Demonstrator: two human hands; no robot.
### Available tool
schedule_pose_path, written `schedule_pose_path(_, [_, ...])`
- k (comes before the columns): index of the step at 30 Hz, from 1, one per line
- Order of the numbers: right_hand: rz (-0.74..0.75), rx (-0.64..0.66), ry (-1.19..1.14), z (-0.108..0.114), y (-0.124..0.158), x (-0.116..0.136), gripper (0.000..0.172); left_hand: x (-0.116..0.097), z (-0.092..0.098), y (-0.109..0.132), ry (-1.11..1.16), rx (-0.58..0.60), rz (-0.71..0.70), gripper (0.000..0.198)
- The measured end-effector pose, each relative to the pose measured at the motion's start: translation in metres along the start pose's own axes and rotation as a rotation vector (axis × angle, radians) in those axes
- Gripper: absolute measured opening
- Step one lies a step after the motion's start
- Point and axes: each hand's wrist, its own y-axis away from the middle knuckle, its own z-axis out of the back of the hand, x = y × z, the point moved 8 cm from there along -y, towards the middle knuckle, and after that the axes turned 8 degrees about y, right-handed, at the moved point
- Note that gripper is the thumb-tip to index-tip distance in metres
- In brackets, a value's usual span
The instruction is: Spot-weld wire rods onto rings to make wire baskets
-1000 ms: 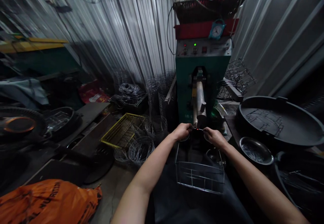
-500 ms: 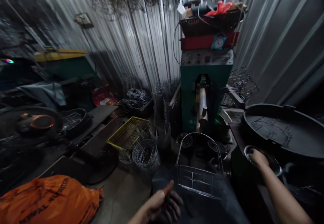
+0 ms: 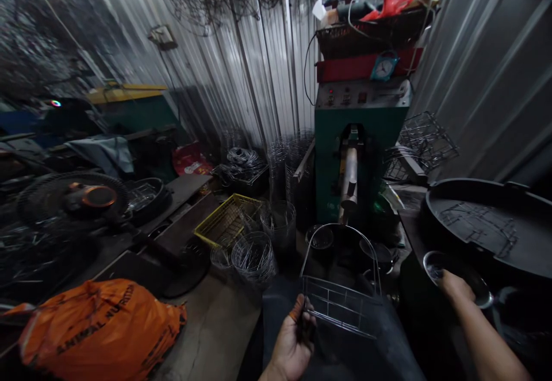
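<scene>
A wire basket (image 3: pixel 338 303) with a tall arched handle rests on the dark cloth over my lap. My left hand (image 3: pixel 295 332) is at its left end, thumb and fingers closed around the corner wires. To the right, my right hand (image 3: pixel 457 289) reaches down into a round metal bowl (image 3: pixel 486 297). Its fingertips are beside small dark pieces at the bowl's left side; whether it grips any is hidden. Just past the basket stands a green machine (image 3: pixel 360 165) with a thick metal arm (image 3: pixel 350 177) pointing toward me.
A large black round tray (image 3: pixel 470 226) holding bent wire pieces is at the right. Several wire cylinders (image 3: pixel 254 257) and a yellow crate (image 3: pixel 224 220) stand left of centre. An orange sack (image 3: pixel 103 335) lies at the lower left, near a fan (image 3: pixel 92 197).
My left hand has moved up to the wire basket's left end and closed on it. My right hand stays at the bowl. The whole view has swung slightly left.
</scene>
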Motion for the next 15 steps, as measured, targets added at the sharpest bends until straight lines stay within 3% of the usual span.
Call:
schedule_pose_path(4, [-0.134, 0.172, -0.016, 0.0, 0.017, 0.0, 0.023, 0.002, -0.003, 0.004, 0.053, -0.027, -0.019, 0.017])
schedule_pose_path(7, [-0.155, 0.056, -0.038, 0.015, 0.026, 0.006, 0.032, 0.002, -0.002, 0.003, 0.01, -0.009, -0.013, 0.017])
schedule_pose_path(11, [-0.082, -0.138, -0.097, 0.03, 0.049, 0.02, 0.031, -0.001, -0.003, -0.001, -0.109, 0.089, -0.028, 0.012])
schedule_pose_path(15, [0.137, -0.135, -0.226, 0.026, 0.097, 0.048, 0.028, 0.004, -0.009, -0.004, -0.091, 0.198, 0.042, 0.014])
